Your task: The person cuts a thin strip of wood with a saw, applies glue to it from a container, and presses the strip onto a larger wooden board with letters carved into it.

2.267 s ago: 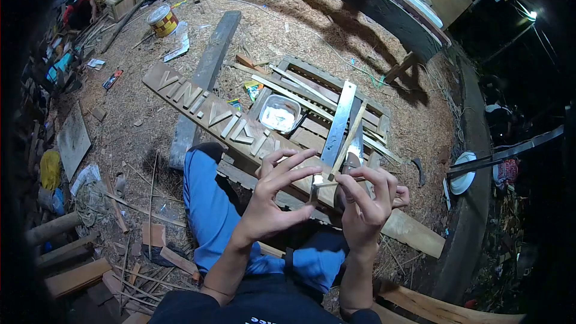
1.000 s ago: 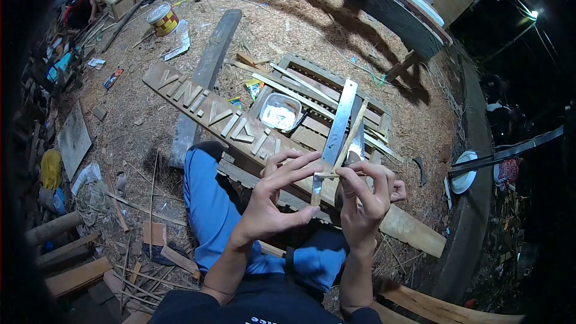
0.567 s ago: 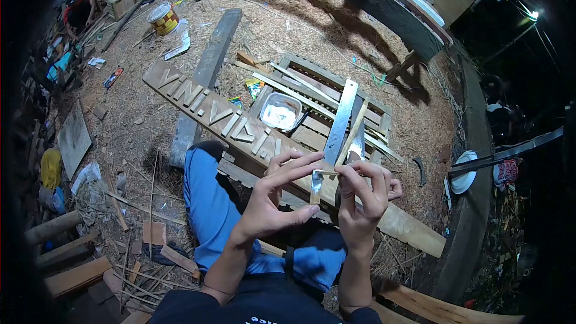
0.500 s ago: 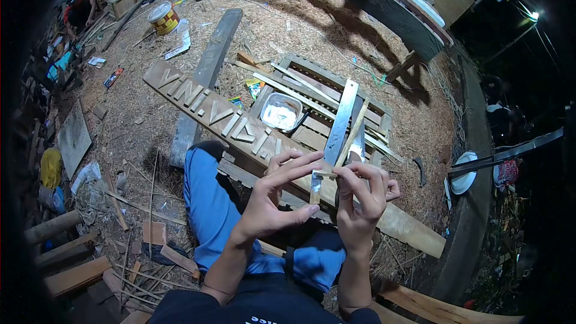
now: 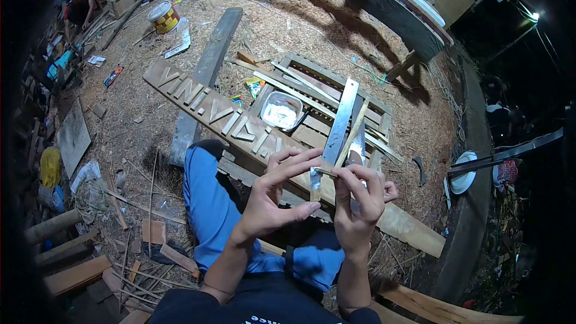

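Above the long wooden plank [image 5: 414, 230], my left hand [image 5: 279, 189] pinches a small upright wood piece [image 5: 315, 187] between thumb and fingers; its upper part looks white. My right hand [image 5: 362, 198] is closed on a thin stick [image 5: 327, 172] whose end touches the top of that piece. Raised wooden strips shaped like letters [image 5: 239, 127] run along the plank's left half. Just beyond my hands lie a metal-bladed tool [image 5: 342, 117] and a narrow wood strip [image 5: 355, 129]. A square tub [image 5: 281, 111] with white contents sits behind the plank.
A slatted wooden pallet [image 5: 384, 117] lies under the tub and strips. A grey beam [image 5: 218, 45] crosses beneath the plank. Farther back are a yellow-and-red bucket [image 5: 164, 19] and a crouching person [image 5: 79, 9]. Scrap wood [image 5: 78, 276] lies at lower left.
The small upright piece and the stick now meet at its top, and both hands have shifted slightly. The person in the back left has moved a little.
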### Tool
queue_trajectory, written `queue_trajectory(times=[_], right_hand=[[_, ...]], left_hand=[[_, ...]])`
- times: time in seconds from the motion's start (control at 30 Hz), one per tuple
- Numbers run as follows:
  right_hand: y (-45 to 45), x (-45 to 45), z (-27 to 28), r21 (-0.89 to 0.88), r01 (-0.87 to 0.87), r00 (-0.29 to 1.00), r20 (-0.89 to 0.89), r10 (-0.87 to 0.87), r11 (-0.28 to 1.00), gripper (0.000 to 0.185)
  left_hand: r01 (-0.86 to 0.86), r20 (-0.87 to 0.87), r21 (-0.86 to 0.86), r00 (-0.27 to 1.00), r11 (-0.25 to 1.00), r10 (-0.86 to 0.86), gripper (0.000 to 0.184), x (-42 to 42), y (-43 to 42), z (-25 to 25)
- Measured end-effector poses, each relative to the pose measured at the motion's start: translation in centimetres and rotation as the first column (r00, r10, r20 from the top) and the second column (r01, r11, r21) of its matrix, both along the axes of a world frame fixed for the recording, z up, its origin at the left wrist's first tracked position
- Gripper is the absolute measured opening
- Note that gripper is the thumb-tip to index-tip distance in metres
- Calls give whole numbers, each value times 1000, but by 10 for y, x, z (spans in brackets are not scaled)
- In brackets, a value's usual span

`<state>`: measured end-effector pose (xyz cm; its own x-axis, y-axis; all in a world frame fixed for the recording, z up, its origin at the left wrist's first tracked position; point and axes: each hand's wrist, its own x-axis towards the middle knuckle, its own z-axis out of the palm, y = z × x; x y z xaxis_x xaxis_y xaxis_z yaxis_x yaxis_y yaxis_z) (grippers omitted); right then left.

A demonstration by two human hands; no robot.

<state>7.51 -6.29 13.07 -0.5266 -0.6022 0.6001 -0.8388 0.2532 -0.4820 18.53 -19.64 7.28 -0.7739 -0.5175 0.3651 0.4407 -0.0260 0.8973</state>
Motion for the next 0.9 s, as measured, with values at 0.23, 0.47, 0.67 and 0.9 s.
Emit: queue_trajectory(times=[0.23, 0.47, 0.67, 0.9], right_hand=[[3, 4, 3, 50, 10, 998, -57, -7, 999, 26], [1, 1, 4, 21, 7, 995, -97, -5, 1000, 27], [7, 9, 3, 65, -5, 994, -108, 12, 998, 28], [4, 8, 8, 59, 57, 986, -160, -47, 997, 15]], left_hand=[[-31, -2, 14, 1000, 999, 31, 67, -2, 1, 2], [-156, 50, -162, 985, 974, 166, 65, 1, 0, 4], [-177, 49, -121, 982, 977, 184, 63, 1, 1, 5], [-195, 65, -192, 975, 962, 210, 64, 2, -1, 1]])
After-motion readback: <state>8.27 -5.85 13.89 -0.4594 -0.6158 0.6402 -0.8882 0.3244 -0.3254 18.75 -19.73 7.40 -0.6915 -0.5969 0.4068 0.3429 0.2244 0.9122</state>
